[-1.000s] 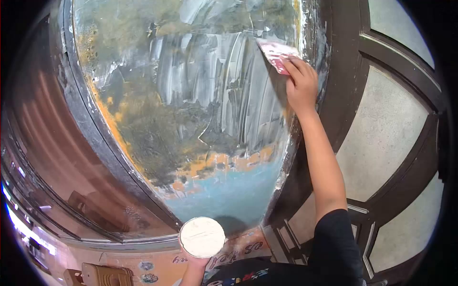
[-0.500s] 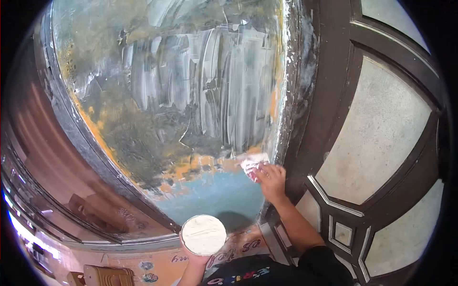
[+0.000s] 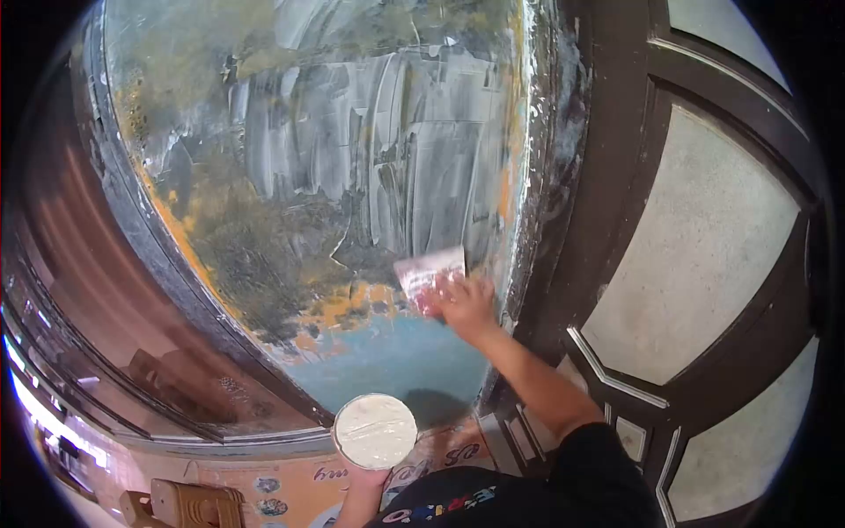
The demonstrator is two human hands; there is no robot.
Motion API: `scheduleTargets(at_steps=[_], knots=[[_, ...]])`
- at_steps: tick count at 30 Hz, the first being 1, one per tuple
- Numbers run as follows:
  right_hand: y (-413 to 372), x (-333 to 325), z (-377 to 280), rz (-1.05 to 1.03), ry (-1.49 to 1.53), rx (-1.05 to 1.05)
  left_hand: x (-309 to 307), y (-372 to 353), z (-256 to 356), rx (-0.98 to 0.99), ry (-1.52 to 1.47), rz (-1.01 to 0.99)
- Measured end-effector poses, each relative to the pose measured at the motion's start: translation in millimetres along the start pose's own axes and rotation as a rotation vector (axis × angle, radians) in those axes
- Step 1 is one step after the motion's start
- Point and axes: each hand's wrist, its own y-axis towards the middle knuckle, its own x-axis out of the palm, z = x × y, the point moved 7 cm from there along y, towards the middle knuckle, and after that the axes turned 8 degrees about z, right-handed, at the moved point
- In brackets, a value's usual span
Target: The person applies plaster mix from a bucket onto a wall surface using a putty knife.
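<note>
My right hand [image 3: 468, 306] grips a flat, pale scraper [image 3: 431, 271] with reddish marks, held against the wall panel. The wall [image 3: 387, 352] is patchy: grey-white smears above, an orange band and a blue-green area lower down. My left hand [image 3: 363, 478] holds up a round container of cream-white paste [image 3: 376, 431] near the bottom centre; its fingers are mostly hidden beneath the container. Streaks run across the top of the paste.
A dark door frame [image 3: 607, 167] with pale panels [image 3: 695, 255] stands on the right. Reddish-brown glazed panels [image 3: 132, 290] curve along the left. Wooden chairs [image 3: 198, 506] are at the lower left, by an orange surface with lettering [image 3: 299, 484].
My right hand and the scraper have moved left and slightly up along the wall. The scraper's face now shows more. My left hand and the container have hardly moved.
</note>
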Motion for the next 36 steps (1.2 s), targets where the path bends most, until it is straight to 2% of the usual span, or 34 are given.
scheduleTargets(at_steps=[2, 6, 8, 9, 10, 11, 12, 13, 15, 18, 21, 23, 27, 29, 33, 35, 36], knots=[[-72, 14, -14, -0.137, 0.043, 0.027, 0, -3, 1, -0.020, -0.059, -0.001], [-98, -8, -7, -0.269, 0.143, 0.024, -11, -3, 6, 0.040, 0.073, -0.046], [-54, -33, 16, -0.116, 0.167, -0.059, -10, 4, 5, 0.021, 0.024, -0.025], [-16, -52, 32, 0.035, 0.149, -0.056, -14, 6, 2, 0.001, -0.031, 0.010], [29, -75, 50, 0.182, 0.133, -0.051, -12, 9, 1, 0.047, 0.045, 0.009], [71, -94, 67, 0.223, 0.105, -0.043, -2, 8, -2, 0.043, 0.046, 0.016], [110, -112, 81, 0.250, 0.043, -0.045, 15, 6, -6, 0.022, 0.055, -0.026], [141, -123, 94, 0.394, 0.021, -0.086, 26, 3, -11, 0.002, 0.065, -0.069], [192, -135, 114, 0.455, -0.051, -0.068, 17, 9, -14, 0.037, 0.106, -0.087], [232, -126, 126, 0.404, -0.078, -0.053, 28, 12, -26, -0.043, 0.061, -0.094], [189, -92, 123, 0.295, -0.031, 0.022, 31, 12, -29, 0.010, 0.128, -0.098], [120, -59, 113, 0.236, -0.117, 0.036, 33, 14, -32, -0.030, 0.110, -0.112], [-28, -20, 70, -0.010, 0.025, 0.173, 19, 21, -29, 0.013, 0.112, -0.048], [-80, -10, 54, -0.051, 0.069, 0.220, 25, 22, -34, 0.012, 0.158, -0.044], [-105, -25, 49, -0.114, 0.081, 0.268, 42, 25, -46, -0.115, 0.109, -0.051], [-97, -40, 53, -0.188, 0.261, 0.298, 53, 29, -54, -0.152, 0.108, -0.097], [-100, -43, 59, -0.235, 0.361, 0.403, 51, 29, -55, -0.160, 0.099, -0.074]])
